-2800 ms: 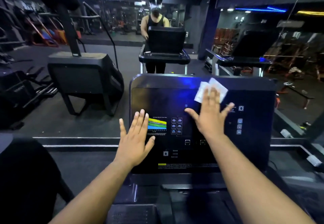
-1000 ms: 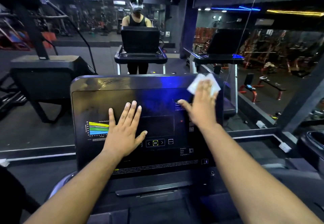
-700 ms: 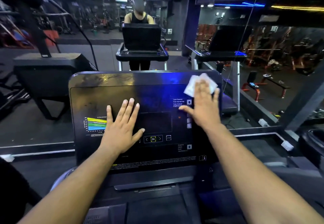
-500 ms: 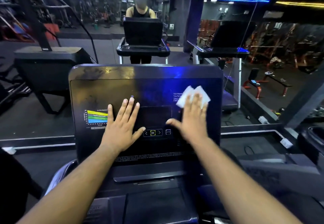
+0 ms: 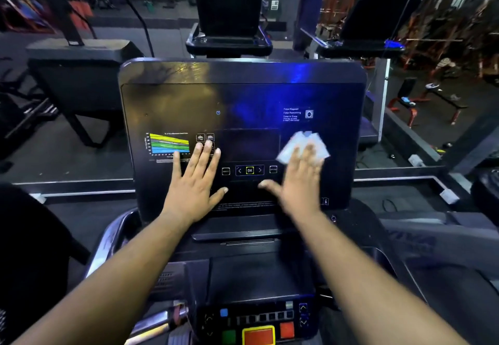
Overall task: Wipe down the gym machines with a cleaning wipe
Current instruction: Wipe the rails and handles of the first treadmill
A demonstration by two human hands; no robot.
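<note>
While gym mirrors (image 5: 81,7) loom behind the glossy console (image 5: 243,96), flat-fingered right hand (image 5: 299,182) presses a blurred white wipe (image 5: 302,142); left hand (image 5: 194,182) rests splayed

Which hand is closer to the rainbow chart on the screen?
Left. The left hand lies flat with fingertips just beside the colored chart; the right hand presses the wipe far across the panel.

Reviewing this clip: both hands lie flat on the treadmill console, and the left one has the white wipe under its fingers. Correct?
Not quite. The head view shows the white wipe under the fingers of the right hand, not the left hand. Both hands do lie flat on the treadmill console.
</note>
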